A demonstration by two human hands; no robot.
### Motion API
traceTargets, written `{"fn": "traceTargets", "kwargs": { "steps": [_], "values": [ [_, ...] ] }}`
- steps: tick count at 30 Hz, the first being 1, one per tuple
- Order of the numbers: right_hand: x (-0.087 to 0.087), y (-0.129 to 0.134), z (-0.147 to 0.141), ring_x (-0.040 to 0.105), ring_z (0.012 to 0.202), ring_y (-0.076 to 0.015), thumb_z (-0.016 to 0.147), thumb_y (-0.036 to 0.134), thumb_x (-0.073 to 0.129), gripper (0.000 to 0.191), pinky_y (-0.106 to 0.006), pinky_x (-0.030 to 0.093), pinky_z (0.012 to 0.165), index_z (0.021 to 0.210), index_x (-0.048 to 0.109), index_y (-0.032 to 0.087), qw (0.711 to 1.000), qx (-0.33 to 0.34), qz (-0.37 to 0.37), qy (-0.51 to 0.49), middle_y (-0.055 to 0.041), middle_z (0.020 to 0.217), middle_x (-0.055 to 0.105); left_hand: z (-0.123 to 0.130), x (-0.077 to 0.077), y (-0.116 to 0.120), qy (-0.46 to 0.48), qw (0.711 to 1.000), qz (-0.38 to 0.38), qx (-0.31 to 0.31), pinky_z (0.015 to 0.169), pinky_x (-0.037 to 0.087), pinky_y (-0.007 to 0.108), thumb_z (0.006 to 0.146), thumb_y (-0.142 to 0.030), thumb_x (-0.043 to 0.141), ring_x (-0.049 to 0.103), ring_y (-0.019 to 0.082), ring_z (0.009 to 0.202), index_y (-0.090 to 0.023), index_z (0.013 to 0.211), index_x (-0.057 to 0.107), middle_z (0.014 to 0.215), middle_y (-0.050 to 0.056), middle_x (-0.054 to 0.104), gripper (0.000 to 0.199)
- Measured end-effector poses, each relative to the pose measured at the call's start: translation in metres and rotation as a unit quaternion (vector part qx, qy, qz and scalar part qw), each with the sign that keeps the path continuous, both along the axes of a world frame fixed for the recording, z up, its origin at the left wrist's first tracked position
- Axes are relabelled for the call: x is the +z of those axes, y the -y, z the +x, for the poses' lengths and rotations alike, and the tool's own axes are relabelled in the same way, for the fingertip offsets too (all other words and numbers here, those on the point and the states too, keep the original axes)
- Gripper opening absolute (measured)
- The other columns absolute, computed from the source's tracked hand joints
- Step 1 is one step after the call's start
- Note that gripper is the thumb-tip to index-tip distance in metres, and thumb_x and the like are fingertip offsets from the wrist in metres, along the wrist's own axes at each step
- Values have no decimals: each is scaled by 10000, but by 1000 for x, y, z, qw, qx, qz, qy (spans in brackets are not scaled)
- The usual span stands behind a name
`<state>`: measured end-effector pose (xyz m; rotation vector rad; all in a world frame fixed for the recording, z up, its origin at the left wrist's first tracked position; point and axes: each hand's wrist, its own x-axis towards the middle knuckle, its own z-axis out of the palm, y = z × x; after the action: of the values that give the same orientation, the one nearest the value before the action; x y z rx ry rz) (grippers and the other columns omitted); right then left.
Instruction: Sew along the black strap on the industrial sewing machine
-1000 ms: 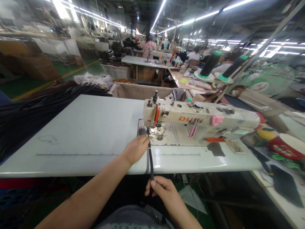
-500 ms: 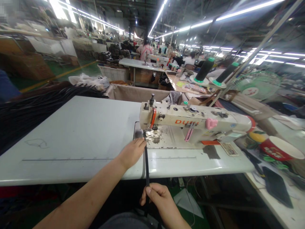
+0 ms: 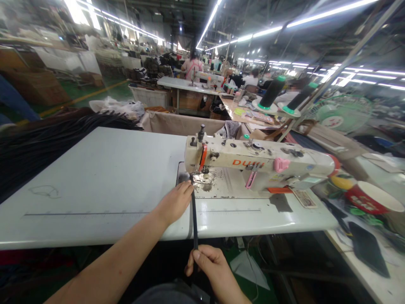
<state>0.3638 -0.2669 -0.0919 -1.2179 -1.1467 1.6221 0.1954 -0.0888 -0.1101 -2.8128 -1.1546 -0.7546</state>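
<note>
A narrow black strap (image 3: 194,219) runs from the needle area of the sewing machine (image 3: 228,158) toward me and over the table's front edge. My left hand (image 3: 177,200) lies at the strap just in front of the presser foot, fingers together and pressed down on it. Below the edge, my right hand (image 3: 209,261) pinches the strap between thumb and fingers and keeps it fairly straight. The strap's far end is hidden behind the left fingers and under the machine head. Its lower end drops out of sight below the right hand.
A pile of black straps (image 3: 63,143) lies along the left side of the white table (image 3: 110,169). Pink thread snips (image 3: 251,177) hang on the machine. Thread cones (image 3: 272,95) stand behind it, with a red bowl (image 3: 368,198) and a green fan (image 3: 341,112) at right.
Both hands hold nearly the same places on the strap, the left hand barely shifted. At the far left, a person's blue-clad leg has moved.
</note>
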Motion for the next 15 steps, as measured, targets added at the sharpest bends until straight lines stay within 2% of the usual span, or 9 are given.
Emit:
{"fn": "traceTargets", "kwargs": {
  "steps": [8, 11, 15],
  "values": [
    [-7, -3, -1, 670, 705, -195, 878, 651, 729, 518, -312, 507, 744, 676, 759, 175, 1000, -5, 3, -10, -44, 670, 728, -2, -5, 3, -11, 1000, 22, -12, 1110, 556, 480, 1033, -154, 456, 622, 291, 1295, -138, 1293, 613, 1300, 157, 665, 304],
    [-1, -5, 0, 625, 685, -182, 856, 644, 751, 488, -308, 481, 701, 705, 763, 180, 999, 2, 34, 33, -38, 710, 713, -3, -1, 3, -19, 999, 33, -16, 1111, 553, 482, 1023, -154, 485, 637, 294, 1248, -131, 1242, 638, 1261, 155, 675, 269],
    [8, -10, 1, 613, 759, -195, 872, 556, 760, 403, -317, 472, 747, 708, 739, 189, 993, 0, 79, 87, -27, 758, 675, -2, 3, 3, -16, 999, 32, -19, 1114, 543, 481, 1009, -141, 509, 636, 296, 1237, -123, 1192, 658, 1249, 160, 679, 237]
  ]
}}
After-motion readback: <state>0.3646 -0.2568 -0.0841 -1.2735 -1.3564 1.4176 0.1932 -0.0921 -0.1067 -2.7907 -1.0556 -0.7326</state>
